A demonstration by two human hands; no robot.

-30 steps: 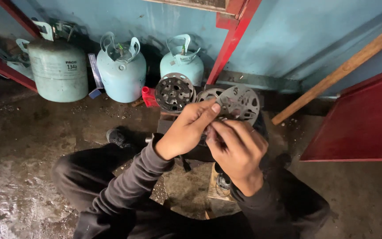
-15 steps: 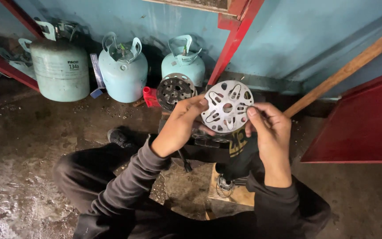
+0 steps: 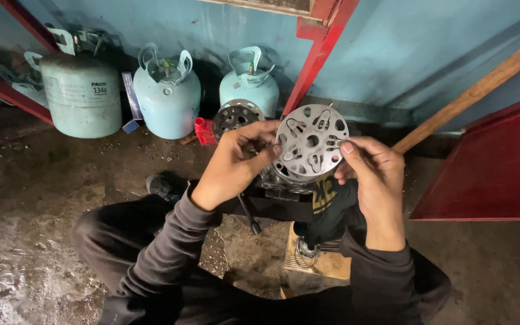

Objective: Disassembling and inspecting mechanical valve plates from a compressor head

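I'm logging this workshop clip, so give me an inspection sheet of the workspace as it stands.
Surface: stained concrete floor, wet patches.
Job's things: perforated metal disc held up at its edges by both hands; dark machine part below it.
Clutter: second disc, red piece, wooden board.
Grippers: left hand and right hand pinch the disc.
Cables: nothing seen.
Surroundings: three pale gas cylinders, blue wall, red frame.
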